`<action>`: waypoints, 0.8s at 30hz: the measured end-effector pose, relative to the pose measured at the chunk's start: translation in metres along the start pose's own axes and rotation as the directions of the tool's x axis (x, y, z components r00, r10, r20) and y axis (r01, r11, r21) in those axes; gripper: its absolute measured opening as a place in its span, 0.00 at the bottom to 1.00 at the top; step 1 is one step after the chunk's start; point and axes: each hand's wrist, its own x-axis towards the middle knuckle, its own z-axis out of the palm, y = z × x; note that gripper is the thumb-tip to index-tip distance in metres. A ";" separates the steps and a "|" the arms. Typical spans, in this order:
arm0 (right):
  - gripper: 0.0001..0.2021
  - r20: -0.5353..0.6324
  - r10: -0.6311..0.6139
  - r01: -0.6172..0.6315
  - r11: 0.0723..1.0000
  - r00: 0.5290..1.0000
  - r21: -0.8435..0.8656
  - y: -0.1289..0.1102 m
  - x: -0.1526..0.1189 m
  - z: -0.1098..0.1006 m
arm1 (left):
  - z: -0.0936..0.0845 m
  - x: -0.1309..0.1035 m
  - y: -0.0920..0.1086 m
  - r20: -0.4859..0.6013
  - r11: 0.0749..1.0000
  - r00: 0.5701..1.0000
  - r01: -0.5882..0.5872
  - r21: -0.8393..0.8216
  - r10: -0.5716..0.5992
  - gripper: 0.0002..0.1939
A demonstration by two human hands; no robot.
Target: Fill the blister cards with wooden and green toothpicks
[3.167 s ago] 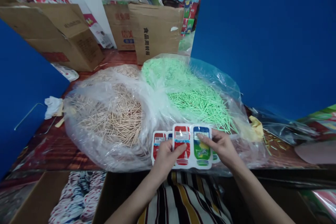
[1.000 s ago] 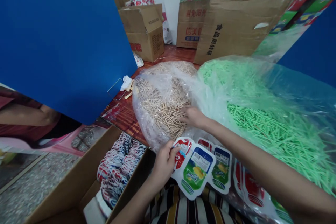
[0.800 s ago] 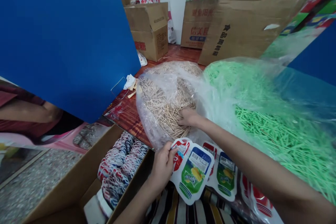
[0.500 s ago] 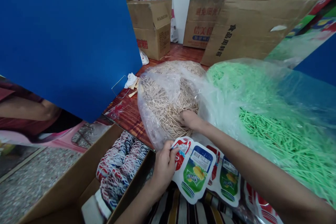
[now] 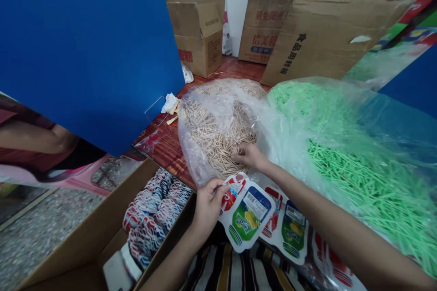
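Observation:
In the lower middle, my left hand point(image 5: 209, 202) pinches the left edge of a flat packet strip point(image 5: 248, 218), printed with a red cola bottle and a green Sprite bottle. More of these packets point(image 5: 292, 231) lie behind it, partly under my right forearm. My right hand point(image 5: 251, 155) is at the surface of a heap of thin tan sticks point(image 5: 208, 132) in a clear plastic bag. Its fingers are pinched together among the sticks. Whatever sits between those fingertips is too small to tell from the heap.
Right of the tan sticks lies a clear bag of green sticks point(image 5: 362, 191). An open carton point(image 5: 85, 232) at lower left holds packed rows of packets point(image 5: 153, 218). A blue panel point(image 5: 85, 54) stands at left, with another person's arm point(image 5: 34, 138) below. Cartons point(image 5: 211, 50) line the back.
My right hand has come up out of the tan sticks, so its fingers now show. My left hand and the packet strip have shifted slightly left and up.

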 end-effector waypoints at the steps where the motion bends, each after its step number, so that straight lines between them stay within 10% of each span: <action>1: 0.07 -0.007 -0.004 0.004 1.000 1.000 0.026 -0.001 -0.001 0.000 | 0.000 0.000 0.000 -0.011 1.000 1.000 0.000 -0.001 0.000 0.10; 19: 0.16 -0.105 0.131 -0.077 0.909 0.986 0.410 -0.012 -0.008 0.004 | 0.003 0.008 0.000 -0.040 0.997 0.998 0.036 -0.072 -0.039 0.09; 24: 0.18 -0.014 0.257 -0.159 0.638 0.966 0.753 -0.026 -0.024 -0.019 | 0.006 0.011 0.001 -0.036 0.997 0.999 0.038 -0.073 -0.041 0.10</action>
